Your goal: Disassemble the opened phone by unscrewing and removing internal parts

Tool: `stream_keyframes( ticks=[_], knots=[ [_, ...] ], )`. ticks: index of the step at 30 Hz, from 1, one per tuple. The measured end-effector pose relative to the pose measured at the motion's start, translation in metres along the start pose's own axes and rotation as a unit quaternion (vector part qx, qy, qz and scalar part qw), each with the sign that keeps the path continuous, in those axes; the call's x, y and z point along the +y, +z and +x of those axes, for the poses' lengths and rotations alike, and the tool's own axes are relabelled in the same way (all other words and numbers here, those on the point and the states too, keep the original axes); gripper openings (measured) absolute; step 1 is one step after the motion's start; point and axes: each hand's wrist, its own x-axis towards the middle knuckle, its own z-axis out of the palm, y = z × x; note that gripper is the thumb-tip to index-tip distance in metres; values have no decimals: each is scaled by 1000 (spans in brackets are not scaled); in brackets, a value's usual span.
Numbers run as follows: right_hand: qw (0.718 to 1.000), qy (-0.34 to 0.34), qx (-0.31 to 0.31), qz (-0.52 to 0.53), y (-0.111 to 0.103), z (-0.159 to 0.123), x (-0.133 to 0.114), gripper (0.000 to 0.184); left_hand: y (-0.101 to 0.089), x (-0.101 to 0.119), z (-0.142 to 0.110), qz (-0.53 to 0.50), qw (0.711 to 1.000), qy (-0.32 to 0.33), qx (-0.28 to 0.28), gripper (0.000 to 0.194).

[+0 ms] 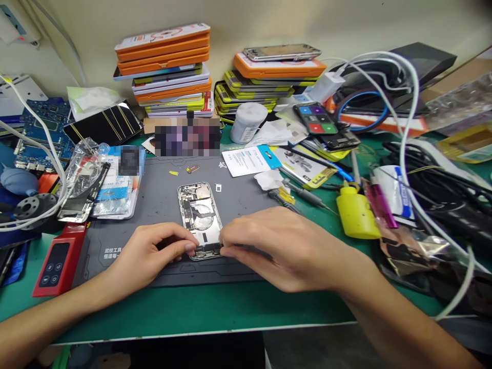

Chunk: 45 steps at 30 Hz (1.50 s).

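An opened smartphone [200,220] lies on the dark grey work mat [154,200], its inner parts bare: a round coil, small boards and silvery plates. My left hand [154,251] has thumb and forefinger closed at the phone's lower left edge. At the lower right edge, my right hand [284,251] grips with fingers bent and thumb close to the forefinger; its fingertips partly cover that corner. Whether a small part is also pinched there is hidden. Just beyond the phone are a small white SIM tray [218,188], a copper-coloured flex piece [193,169] and a yellow scrap [173,173].
A red device with buttons [59,261] stands left of the mat. Stacked orange boxes [163,51] line the wall. On the right are a yellow bottle [355,212], a thin pointed tool [311,197] and white cables [409,154]. A white jar [249,123] stands behind.
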Motion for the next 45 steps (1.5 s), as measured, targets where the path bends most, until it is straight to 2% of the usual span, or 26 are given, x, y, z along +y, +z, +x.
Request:
stream_keyframes(
  ticks=[9, 19, 25, 31, 41, 45],
  knots=[
    [995, 18, -82, 60, -15, 0, -7, 23, -1, 4, 0, 1, 1000, 13, 1, 15],
    [997, 10, -44, 56, -15, 1, -2, 22, -1, 3, 2, 10, 1000, 20, -8, 14],
    [997, 12, -35, 73, -12, 2, -4, 36, -1, 4, 2, 23, 999, 30, -8, 14],
    [996, 8, -51, 72, -12, 0, -3, 26, -1, 4, 2, 28, 999, 38, -8, 13],
    [993, 27, -53, 98, -12, -1, -4, 30, 0, 5, 2, 24, 999, 32, -9, 12],
    [997, 14, -49, 54, -13, 0, -5, 21, -1, 6, 3, 30, 999, 36, -4, 13]
  ],
)
